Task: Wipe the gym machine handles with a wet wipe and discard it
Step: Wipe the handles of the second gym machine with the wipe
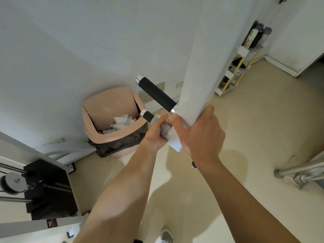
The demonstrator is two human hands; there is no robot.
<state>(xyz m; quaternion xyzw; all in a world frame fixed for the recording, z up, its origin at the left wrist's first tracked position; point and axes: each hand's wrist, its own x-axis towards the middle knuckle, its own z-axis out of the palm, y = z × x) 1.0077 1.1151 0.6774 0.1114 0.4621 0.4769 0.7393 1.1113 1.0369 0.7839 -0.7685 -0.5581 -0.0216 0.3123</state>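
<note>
Left hand point(156, 135) fingers clamp wet wipe point(165, 129) around lower handle point(149, 116); right hand point(198, 132) fingers wrap post point(194, 85). Risk: wipe bunches, handle's far end missed.

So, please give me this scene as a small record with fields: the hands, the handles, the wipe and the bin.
left hand: left hand closed around the wipe on the lower handle
right hand: right hand grips the white post
upper handle: upper handle, black grip, bare, untouched
wipe: crumpled, pressed on lower handle
bin: pink bin on the floor, black liner, white trash inside, open
task stage: wiping; wipe not yet discarded
</note>
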